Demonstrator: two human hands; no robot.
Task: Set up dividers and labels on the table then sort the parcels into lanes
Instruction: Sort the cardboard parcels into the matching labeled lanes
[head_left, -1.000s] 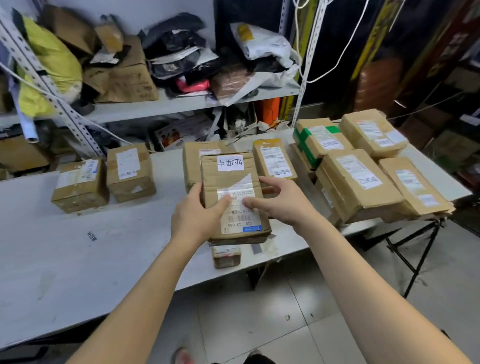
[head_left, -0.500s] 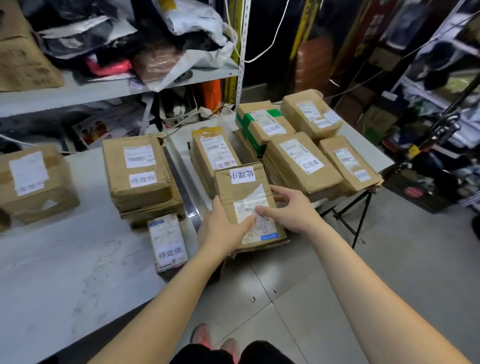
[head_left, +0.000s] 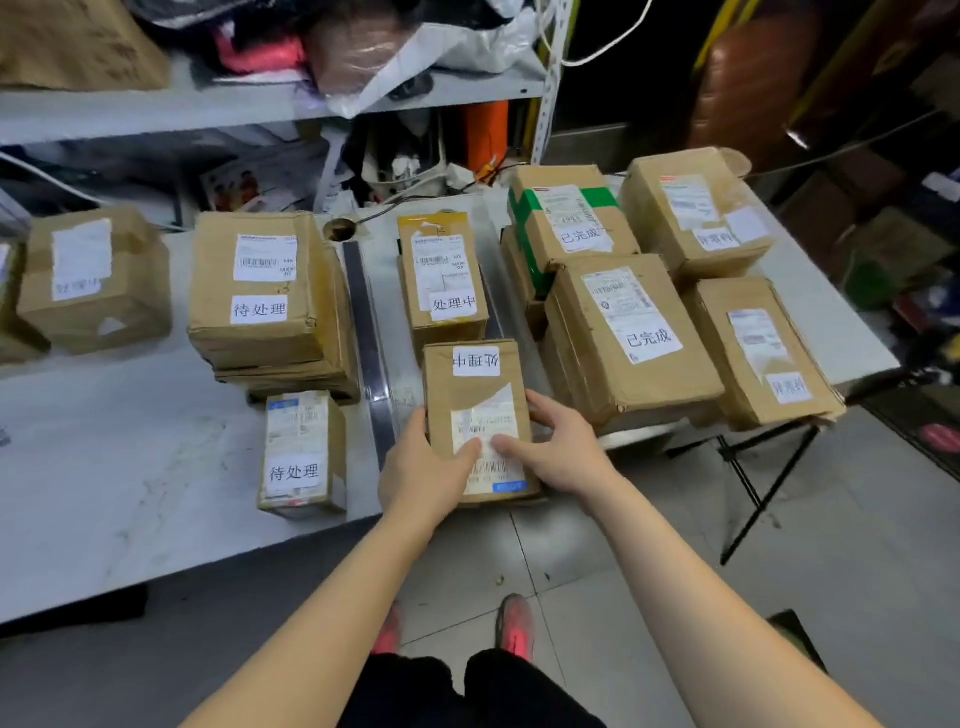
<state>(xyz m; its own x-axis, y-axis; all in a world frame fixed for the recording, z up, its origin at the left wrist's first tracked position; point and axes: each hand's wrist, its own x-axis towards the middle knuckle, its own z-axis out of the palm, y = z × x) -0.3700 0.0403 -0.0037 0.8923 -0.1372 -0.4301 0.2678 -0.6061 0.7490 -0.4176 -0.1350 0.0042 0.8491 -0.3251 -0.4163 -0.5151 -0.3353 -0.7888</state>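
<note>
A brown cardboard parcel (head_left: 470, 395) with a white handwritten label sits at the table's front edge in the middle lane. My left hand (head_left: 423, 467) grips its left side and my right hand (head_left: 556, 447) grips its right side, thumbs on the shipping label. Behind it lies another labelled parcel (head_left: 441, 275). A dark divider strip (head_left: 366, 332) runs front to back left of this lane. Left of the strip stand a stacked parcel (head_left: 262, 291) and a small parcel (head_left: 301, 457). Right of the held parcel are several labelled parcels (head_left: 623, 332).
The white table (head_left: 130, 467) extends left, with two more parcels (head_left: 93, 280) near its back. Cluttered shelving (head_left: 208, 104) stands behind. The right table end rests on a folding black stand (head_left: 753, 493). Tiled floor and my feet are below.
The view swung right and closer. The held parcel moved from in front of the left stack to the middle lane, lowered to the table's front edge behind the divider strip.
</note>
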